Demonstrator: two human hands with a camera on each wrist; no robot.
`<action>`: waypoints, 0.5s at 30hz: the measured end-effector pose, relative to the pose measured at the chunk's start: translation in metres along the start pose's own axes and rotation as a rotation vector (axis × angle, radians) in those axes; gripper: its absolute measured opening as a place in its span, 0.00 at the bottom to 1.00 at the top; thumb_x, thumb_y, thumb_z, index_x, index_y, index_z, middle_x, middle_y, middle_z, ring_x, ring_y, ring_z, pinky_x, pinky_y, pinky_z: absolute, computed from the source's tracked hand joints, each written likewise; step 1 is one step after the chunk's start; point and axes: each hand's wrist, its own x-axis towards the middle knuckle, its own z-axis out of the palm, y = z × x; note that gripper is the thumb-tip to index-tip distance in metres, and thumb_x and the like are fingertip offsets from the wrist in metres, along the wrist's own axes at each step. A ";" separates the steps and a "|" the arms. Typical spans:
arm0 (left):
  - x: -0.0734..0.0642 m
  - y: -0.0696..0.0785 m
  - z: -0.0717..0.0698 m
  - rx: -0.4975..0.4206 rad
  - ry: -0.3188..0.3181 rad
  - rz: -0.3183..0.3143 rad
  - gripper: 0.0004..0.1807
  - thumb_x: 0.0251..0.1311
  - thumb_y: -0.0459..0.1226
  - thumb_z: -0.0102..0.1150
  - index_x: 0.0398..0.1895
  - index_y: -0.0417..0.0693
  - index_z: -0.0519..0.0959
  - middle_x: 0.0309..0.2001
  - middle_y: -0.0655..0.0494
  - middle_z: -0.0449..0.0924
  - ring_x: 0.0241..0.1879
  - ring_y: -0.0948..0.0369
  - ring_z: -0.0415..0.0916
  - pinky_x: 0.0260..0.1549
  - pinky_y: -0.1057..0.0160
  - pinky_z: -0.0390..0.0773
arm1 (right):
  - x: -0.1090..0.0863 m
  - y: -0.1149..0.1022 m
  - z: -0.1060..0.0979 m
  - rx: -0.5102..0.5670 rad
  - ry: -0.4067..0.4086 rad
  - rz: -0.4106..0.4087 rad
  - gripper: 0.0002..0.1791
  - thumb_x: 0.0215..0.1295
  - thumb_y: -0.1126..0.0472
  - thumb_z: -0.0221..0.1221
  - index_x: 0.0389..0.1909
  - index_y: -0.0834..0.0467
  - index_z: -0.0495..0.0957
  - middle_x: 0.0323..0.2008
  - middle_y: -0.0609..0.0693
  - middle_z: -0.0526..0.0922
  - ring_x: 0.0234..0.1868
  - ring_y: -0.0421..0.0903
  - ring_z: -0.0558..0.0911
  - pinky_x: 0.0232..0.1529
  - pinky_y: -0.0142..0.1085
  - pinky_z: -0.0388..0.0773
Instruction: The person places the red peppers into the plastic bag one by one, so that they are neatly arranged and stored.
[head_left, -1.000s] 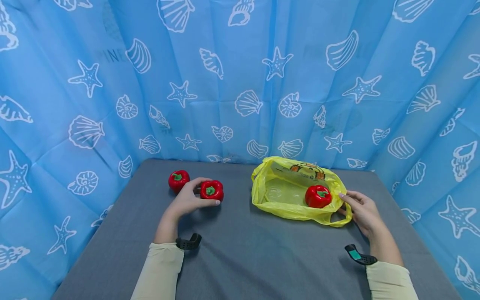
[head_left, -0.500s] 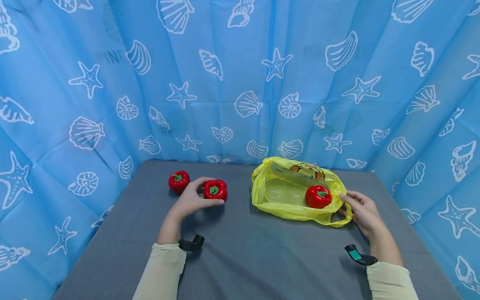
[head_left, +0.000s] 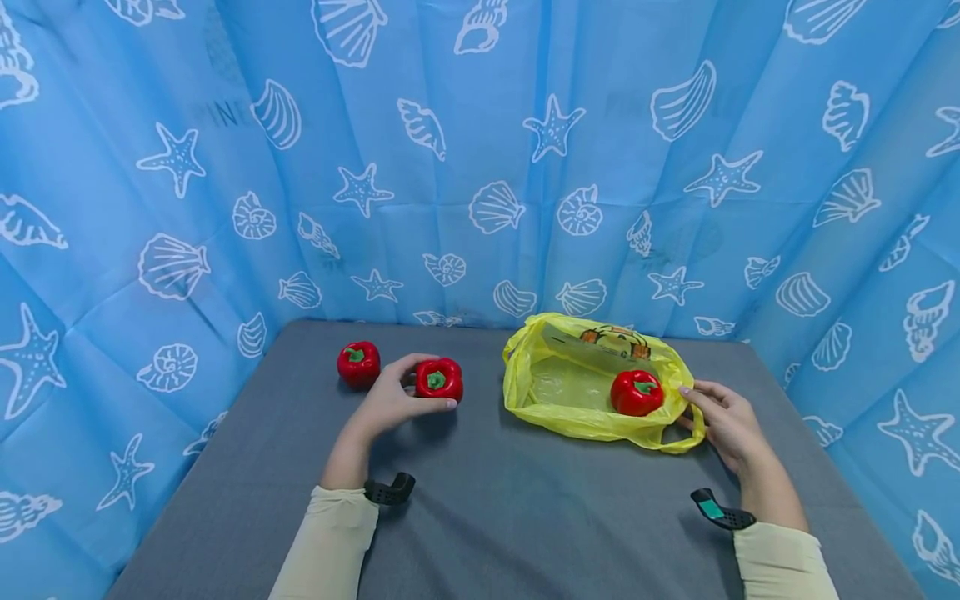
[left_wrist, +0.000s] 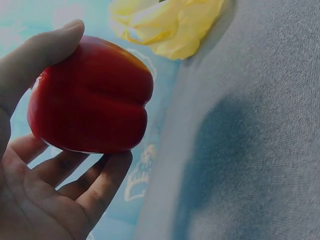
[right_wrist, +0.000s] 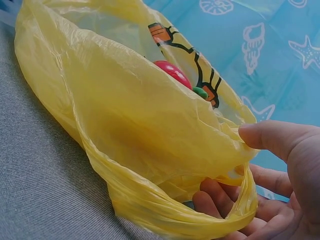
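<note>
My left hand (head_left: 393, 397) grips a red bell pepper (head_left: 442, 381) with a green stem, thumb on one side and fingers on the other. In the left wrist view the held bell pepper (left_wrist: 92, 97) hangs above the grey cloth, its shadow below. My right hand (head_left: 727, 421) pinches the right rim of a yellow plastic bag (head_left: 566, 425), which lies with its mouth open. Through the bag's handle loop pass some right-hand fingers (right_wrist: 215, 197). Inside the bag, at its right end, sits a second red bell pepper (head_left: 636, 393). A third bell pepper (head_left: 358, 364) stands behind my left hand.
A grey cloth covers the table (head_left: 517, 517). Behind it and at both sides hangs a blue curtain (head_left: 465, 150) with white shell and starfish prints. Each wrist wears a black band, such as the left band (head_left: 390, 489).
My left hand has moved a little to the right with the bell pepper, towards the bag. The right hand, the bag and the other two bell peppers have stayed in place.
</note>
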 end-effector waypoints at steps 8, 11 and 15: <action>0.000 0.005 0.010 -0.035 -0.034 0.022 0.42 0.48 0.51 0.85 0.68 0.65 0.75 0.67 0.58 0.76 0.67 0.50 0.72 0.54 0.50 0.87 | 0.000 0.001 -0.001 -0.013 0.008 0.000 0.50 0.74 0.31 0.57 0.81 0.62 0.58 0.81 0.64 0.55 0.80 0.62 0.55 0.78 0.65 0.61; 0.000 0.008 0.013 -0.032 -0.044 0.049 0.42 0.48 0.49 0.85 0.68 0.64 0.75 0.67 0.57 0.77 0.67 0.50 0.73 0.55 0.50 0.87 | 0.001 0.002 -0.002 -0.024 0.015 0.003 0.50 0.74 0.31 0.56 0.81 0.62 0.58 0.80 0.63 0.57 0.78 0.59 0.59 0.77 0.63 0.63; 0.002 0.011 0.017 -0.030 -0.050 0.065 0.41 0.49 0.49 0.85 0.68 0.64 0.76 0.66 0.57 0.78 0.66 0.50 0.73 0.55 0.49 0.87 | 0.003 0.003 -0.002 -0.042 0.020 -0.005 0.49 0.74 0.30 0.56 0.79 0.62 0.60 0.78 0.60 0.61 0.75 0.54 0.64 0.69 0.51 0.75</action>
